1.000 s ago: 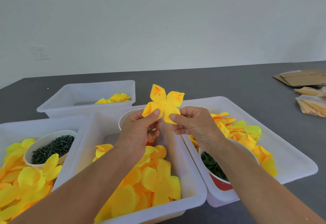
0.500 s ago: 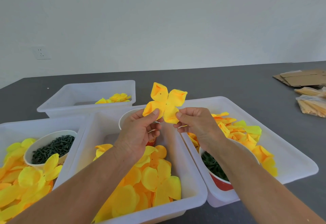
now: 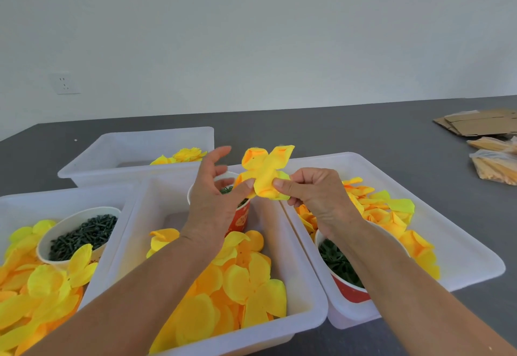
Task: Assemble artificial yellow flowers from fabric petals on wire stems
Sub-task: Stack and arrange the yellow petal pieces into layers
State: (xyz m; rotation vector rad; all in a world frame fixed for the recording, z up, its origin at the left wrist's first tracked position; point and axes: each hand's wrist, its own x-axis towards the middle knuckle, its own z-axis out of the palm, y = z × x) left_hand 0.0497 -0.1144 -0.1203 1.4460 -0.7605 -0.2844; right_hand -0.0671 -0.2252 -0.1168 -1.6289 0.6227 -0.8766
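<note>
A yellow four-lobed fabric petal piece is held up over the middle white bin. My right hand pinches its lower right lobe between thumb and forefinger. My left hand touches the lower left lobe with its thumb, while its fingers are spread upward and apart. Loose yellow petals fill the middle bin. A red paper cup with dark green parts stands behind my left hand. No wire stem is visible in either hand.
A left bin holds petals and a white cup of dark green pieces. A right tray holds petals and another red cup. A far bin holds finished yellow flowers. Cardboard and bagged items lie far right.
My left hand's fingers have opened and lifted off the petal piece, leaving only the thumb on it. The petal piece has tilted and shifted slightly right in my right hand.
</note>
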